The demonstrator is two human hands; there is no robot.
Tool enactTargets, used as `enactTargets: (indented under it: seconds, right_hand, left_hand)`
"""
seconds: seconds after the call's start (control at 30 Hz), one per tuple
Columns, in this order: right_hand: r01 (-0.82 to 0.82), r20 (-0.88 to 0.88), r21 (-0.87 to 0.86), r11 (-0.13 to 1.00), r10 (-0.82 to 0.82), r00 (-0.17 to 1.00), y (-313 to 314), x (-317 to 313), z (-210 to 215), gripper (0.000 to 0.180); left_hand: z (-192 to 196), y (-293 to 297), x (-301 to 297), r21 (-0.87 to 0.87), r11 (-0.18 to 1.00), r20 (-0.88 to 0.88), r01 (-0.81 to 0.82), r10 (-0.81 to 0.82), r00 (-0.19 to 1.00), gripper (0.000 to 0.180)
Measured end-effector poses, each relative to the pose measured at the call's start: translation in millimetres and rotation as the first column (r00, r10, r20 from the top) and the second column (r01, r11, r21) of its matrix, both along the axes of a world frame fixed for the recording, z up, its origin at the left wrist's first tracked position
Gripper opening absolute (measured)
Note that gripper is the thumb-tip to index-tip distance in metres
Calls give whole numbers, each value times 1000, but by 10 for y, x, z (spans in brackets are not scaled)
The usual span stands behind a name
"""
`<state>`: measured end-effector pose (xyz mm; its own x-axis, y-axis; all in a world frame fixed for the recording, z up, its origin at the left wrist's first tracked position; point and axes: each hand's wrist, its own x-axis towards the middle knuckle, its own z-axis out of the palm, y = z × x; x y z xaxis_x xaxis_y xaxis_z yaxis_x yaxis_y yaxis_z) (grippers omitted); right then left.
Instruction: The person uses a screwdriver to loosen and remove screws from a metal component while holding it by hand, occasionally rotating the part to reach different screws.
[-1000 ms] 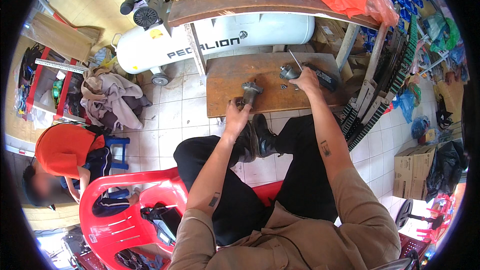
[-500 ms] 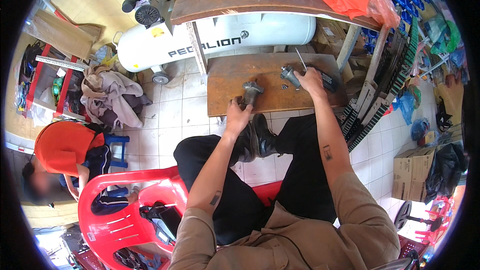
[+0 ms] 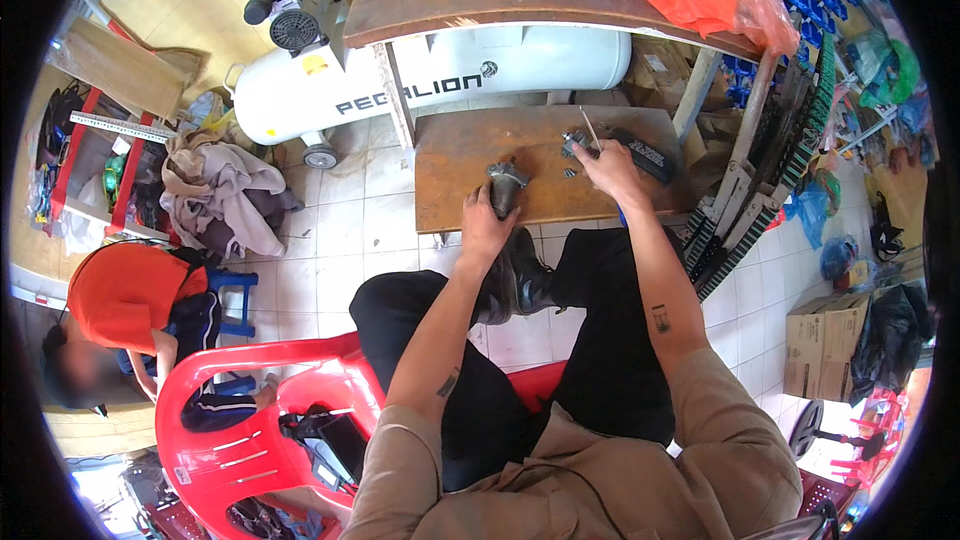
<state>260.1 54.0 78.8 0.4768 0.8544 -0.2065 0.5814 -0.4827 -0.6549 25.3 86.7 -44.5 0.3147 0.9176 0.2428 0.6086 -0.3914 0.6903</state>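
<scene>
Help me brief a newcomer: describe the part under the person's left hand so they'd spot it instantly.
Find the low brown wooden board on the tiled floor before the white tank. On its middle stands a grey metal cylinder, gripped by the left hand. It is bigger than the small bits by the right hand.

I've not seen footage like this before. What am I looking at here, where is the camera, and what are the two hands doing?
This is one fisheye view from a camera worn on a seated person's head, looking down, so straight edges bend. No robot: two bare hands. The left hand grips a grey cylindrical metal part standing on a low wooden board. The right hand holds a thin rod-like tool at a second small metal part. Behind the board lies a white air tank. Another person in orange crouches at left.
</scene>
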Motion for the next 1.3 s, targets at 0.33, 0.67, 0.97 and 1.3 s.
enactTargets:
  seconds: [0.33,0.67,0.97,1.3]
  right_hand:
    - [215,-694,455,864,193,694,53,-216,-148,52]
    - [82,-645,640,764,476,598,191,-591,-500,40]
    - [-426,-213,388,818,529,822,149,-737,-903,44]
    - [-583,-71,382,717,651,755,-127,-891,-555,44]
  left_hand:
    - [196,149,-98,-533,840,440,99,175,881,50]
    - [1072,62,-534,-432,675,900,598,372,229,63]
    - [962,179,-764,-454,647,861,612,496,114,49]
    - [1023,237,-771,-424,776,857,468,510,-70,59]
